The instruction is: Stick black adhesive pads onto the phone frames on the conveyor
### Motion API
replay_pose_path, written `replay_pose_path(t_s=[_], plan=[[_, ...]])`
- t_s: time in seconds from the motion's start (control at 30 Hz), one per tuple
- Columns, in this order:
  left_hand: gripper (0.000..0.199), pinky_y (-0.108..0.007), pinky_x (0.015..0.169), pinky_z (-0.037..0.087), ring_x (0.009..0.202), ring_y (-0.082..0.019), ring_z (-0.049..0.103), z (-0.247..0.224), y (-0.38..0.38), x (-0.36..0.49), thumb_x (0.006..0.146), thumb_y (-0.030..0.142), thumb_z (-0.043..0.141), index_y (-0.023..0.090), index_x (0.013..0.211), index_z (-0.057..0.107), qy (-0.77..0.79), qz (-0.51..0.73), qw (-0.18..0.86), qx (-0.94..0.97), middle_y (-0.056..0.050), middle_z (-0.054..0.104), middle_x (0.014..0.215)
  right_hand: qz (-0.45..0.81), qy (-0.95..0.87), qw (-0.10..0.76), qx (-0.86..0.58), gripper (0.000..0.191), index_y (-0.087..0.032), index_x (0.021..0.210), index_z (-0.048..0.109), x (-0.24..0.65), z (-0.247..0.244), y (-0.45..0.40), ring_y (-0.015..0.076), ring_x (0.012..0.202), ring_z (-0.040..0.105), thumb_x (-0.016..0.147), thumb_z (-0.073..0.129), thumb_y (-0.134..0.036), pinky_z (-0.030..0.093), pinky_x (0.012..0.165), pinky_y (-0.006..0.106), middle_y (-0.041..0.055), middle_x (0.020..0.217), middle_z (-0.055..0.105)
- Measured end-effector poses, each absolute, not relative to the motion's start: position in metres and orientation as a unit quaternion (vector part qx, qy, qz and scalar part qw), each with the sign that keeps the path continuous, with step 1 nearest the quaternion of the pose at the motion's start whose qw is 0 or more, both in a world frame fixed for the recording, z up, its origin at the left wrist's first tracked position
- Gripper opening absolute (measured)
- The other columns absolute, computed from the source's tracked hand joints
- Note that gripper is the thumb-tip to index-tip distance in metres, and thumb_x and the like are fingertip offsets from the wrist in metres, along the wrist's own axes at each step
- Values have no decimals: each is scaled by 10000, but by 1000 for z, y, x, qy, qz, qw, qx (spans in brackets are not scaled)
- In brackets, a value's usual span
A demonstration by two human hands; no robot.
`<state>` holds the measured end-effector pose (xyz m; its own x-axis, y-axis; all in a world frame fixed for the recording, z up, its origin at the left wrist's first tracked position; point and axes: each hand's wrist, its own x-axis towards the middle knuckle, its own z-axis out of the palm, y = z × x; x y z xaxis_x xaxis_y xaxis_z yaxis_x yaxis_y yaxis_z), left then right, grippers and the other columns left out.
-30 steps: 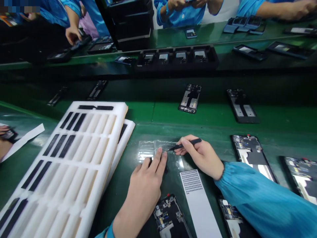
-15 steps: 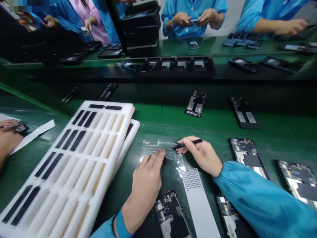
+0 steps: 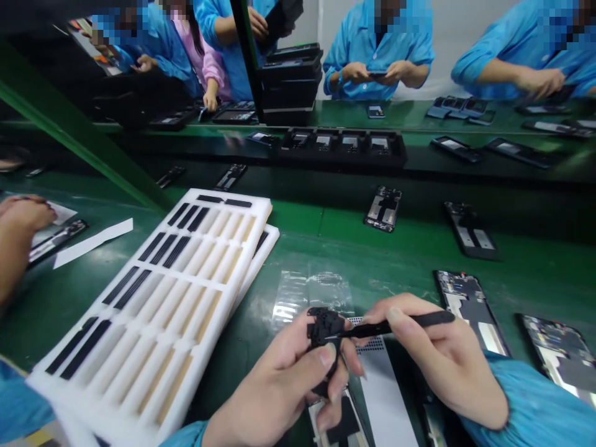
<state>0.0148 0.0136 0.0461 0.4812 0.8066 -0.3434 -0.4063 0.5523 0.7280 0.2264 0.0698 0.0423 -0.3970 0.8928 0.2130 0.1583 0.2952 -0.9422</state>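
Pinching a small black part in left hand fingers. Gripping black tweezers in right hand, long axis level, tip touching the part's right side.

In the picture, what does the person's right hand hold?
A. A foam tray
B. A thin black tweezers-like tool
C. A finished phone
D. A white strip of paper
B. The right hand grips a thin black tool whose tip meets the small black part pinched in the left hand; the white foam tray lies untouched on the green table.
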Motion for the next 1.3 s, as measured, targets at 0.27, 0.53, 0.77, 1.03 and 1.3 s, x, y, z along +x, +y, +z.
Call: replay_pose_path(t_s=[0.27, 0.53, 0.77, 1.03, 1.3], plan=[[198, -230, 545, 359, 538, -60, 460, 50, 7, 16, 1015, 375, 478, 191, 1043, 546, 335, 362, 800, 343, 34, 481, 757, 443, -722, 406, -342, 213, -268, 1000, 713, 231, 49, 62, 148, 832, 752, 1034, 504, -283, 587, 768, 187, 4, 897, 774], [311, -233, 567, 383, 578, -71, 454, 50, -2, 24, 1013, 377, 459, 196, 1242, 564, 360, 370, 789, 334, -12, 566, 849, 394, -776, 409, -275, 214, -277, 1137, 661, 242, 53, 50, 163, 923, 729, 1037, 478, -227, 584, 817, 224, 19, 959, 759], [580, -462, 950, 509, 1074, -245, 591, 15, -15, 23, 1030, 266, 344, 258, 1570, 131, 562, 192, 373, 713, -131, 582, 1257, 383, -738, 370, -414, 226, -242, 974, 730, 286, 23, 61, 147, 800, 743, 1029, 515, -282, 598, 752, 199, 27, 919, 754], [632, -468, 749, 618, 1029, -310, 629, -7, -19, 45, 814, 20, 396, 105, 1438, 454, 424, -61, 45, 903, -152, 444, 1557, 452, -765, 282, -361, 242, -187, 1023, 727, 297, -30, 54, 152, 915, 734, 1030, 504, -280, 552, 834, 199, 60, 974, 774], [692, -401, 712, 598, 944, -262, 613, -9, -15, 42, 782, 33, 410, 109, 1469, 440, 412, -65, 36, 908, -82, 436, 1570, 439, -773, 293, -352, 214, -186, 1038, 704, 296, -32, 57, 133, 919, 734, 1031, 494, -226, 537, 840, 176, 63, 1007, 778]])
